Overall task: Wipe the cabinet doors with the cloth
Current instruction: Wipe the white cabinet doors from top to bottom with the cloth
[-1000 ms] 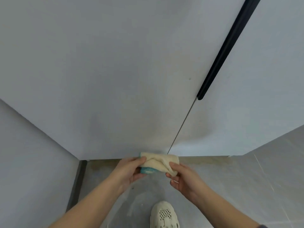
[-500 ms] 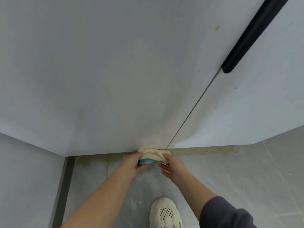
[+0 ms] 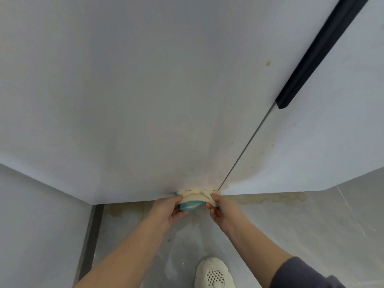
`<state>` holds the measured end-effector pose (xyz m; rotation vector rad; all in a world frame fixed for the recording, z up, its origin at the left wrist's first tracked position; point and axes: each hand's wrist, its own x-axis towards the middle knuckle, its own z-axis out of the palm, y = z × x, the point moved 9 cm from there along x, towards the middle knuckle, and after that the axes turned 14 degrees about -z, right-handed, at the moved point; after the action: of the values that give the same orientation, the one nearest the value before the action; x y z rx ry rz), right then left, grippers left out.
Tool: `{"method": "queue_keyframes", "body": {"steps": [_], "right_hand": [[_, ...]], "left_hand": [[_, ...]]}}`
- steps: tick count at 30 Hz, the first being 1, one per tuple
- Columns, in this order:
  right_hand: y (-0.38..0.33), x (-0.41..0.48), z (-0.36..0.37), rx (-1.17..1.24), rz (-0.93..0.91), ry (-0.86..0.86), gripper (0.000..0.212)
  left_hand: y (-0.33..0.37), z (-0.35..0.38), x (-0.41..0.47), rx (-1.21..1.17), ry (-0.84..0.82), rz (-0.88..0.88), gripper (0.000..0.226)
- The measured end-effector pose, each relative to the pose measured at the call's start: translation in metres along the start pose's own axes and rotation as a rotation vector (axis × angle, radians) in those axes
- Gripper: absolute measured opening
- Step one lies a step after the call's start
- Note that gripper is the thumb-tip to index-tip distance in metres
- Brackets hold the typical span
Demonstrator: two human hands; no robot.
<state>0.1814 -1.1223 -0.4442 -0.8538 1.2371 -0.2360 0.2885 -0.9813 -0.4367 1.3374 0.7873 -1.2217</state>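
Folded cream-and-teal cloth (image 3: 194, 199) pressed against bottom edge of pale cabinet doors (image 3: 145, 100).

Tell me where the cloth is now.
Head view, low centre: the cloth is at the bottom edge of the left cabinet door, gripped between the left hand and right hand.

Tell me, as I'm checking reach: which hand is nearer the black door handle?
Right. The right hand grips the cloth below and left of the handle; the left hand grips it farther left.

No text, label, brand, number or sign can be read anywhere here.
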Motion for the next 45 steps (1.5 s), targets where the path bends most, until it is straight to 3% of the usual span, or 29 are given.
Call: {"method": "queue_keyframes", "body": {"steps": [12,35,39,45], "right_hand": [[-0.092,-0.11,0.022,0.118,-0.14,-0.078,0.008],[-0.375,-0.421,0.049,0.197,-0.17,-0.027,0.006],[-0.439,-0.489,0.055,0.246,-0.257,-0.076,0.005],[-0.547,-0.608,0.069,0.333,-0.505,-0.261,0.004]], "left_hand": [[0.041,0.006,-0.116,-0.07,-0.115,0.119,0.01],[0.155,0.07,-0.517,-0.117,-0.201,0.149,0.01],[0.181,0.086,-0.602,-0.133,-0.266,0.23,0.009],[0.227,0.11,-0.756,-0.094,-0.435,0.499,0.012]]}}
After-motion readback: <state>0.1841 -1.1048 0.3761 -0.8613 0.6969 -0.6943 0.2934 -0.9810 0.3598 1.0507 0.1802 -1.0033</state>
